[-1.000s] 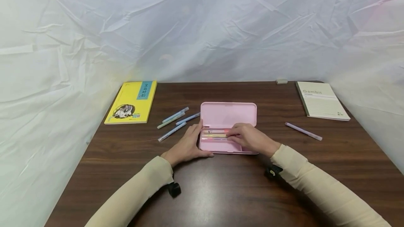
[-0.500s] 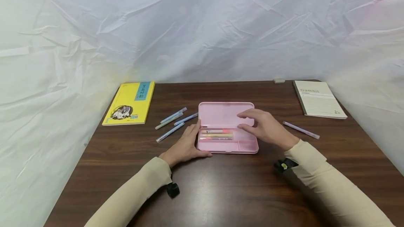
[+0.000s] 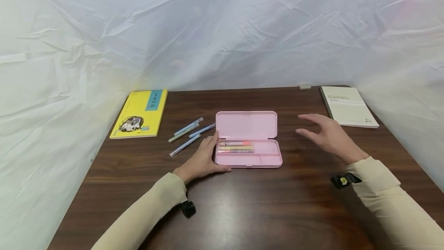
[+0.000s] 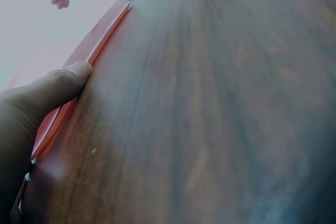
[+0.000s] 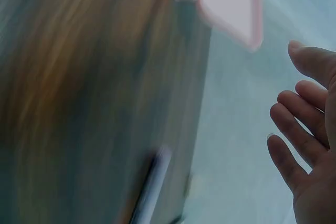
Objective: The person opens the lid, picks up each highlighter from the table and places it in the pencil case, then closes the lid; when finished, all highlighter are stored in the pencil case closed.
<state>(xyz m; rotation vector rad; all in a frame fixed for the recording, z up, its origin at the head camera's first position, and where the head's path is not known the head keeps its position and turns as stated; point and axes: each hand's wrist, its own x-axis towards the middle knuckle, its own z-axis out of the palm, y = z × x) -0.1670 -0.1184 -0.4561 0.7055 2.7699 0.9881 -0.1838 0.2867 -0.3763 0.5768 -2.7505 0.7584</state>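
Note:
A pink pencil case [image 3: 246, 125] lies with its lid raised on the dark wooden table. Several pens [image 3: 236, 148] sit side by side in the left part of its back compartment; the two front compartments hold nothing. My left hand [image 3: 199, 161] holds the case's left end, its thumb against the front edge, as the left wrist view also shows. Right of the case, my right hand [image 3: 329, 136] is in the air with fingers spread and nothing in them. A purple pen [image 5: 152, 187] lies below it in the right wrist view; in the head view the hand hides it.
Several blue and green pens [image 3: 185, 144] lie left of the case. At the back left is a yellow book [image 3: 138, 115], at the back right a white notebook [image 3: 350, 107]. A small pale block [image 3: 304, 86] sits by the far table edge.
My right hand has let go of a pen in the case, lifted out and moved right to above the purple pen. My left hand has stayed on the case.

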